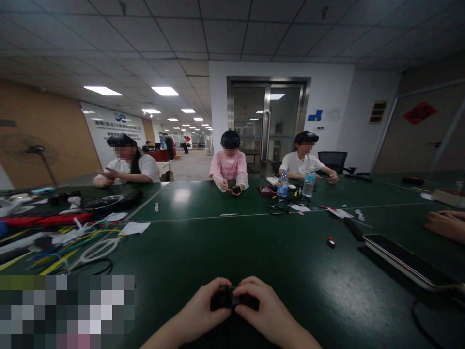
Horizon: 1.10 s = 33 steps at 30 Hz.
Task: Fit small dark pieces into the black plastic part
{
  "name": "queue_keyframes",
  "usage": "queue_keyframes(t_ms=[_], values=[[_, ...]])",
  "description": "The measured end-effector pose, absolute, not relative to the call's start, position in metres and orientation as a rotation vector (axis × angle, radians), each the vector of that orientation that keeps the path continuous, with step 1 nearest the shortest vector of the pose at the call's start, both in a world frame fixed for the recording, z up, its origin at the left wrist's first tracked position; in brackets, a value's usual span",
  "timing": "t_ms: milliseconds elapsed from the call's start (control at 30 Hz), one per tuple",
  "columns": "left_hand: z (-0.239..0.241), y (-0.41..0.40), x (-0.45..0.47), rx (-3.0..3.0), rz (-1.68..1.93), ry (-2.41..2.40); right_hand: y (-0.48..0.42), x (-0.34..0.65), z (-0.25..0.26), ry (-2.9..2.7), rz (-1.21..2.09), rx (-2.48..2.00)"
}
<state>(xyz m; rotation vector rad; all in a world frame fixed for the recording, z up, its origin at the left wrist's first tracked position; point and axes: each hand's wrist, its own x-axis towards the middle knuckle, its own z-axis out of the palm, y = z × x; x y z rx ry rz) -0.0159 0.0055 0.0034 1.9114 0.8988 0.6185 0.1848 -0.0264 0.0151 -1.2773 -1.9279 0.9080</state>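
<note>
My left hand (203,310) and my right hand (263,310) meet at the near edge of the green table (225,242). Both have their fingers curled around a small black object (232,298) held between them, just above the tabletop. Most of the object is hidden by my fingers, so I cannot make out what it is.
A phone (407,259) lies to my right, a small red item (331,242) ahead. Coloured cables and a white coil (100,249) crowd the left. Two water bottles (283,184) stand far across, where three people sit. Another person's hand (446,224) rests at right.
</note>
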Motion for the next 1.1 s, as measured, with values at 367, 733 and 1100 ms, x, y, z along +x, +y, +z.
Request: queue_keyframes(t_ms=[367,733,1100], values=[[0.01,0.0044,-0.0149,1.893,0.594,0.897,-0.0262,0.185,0.0142,-1.913,0.931,-1.289],[0.0103,0.0044,-0.0149,1.922,0.581,0.911,-0.0254,0.1843,0.0141,-1.912,0.935,-1.267],[0.005,0.006,-0.0149,1.903,0.606,0.898,-0.0256,0.1842,0.0124,-1.924,0.938,-1.285]])
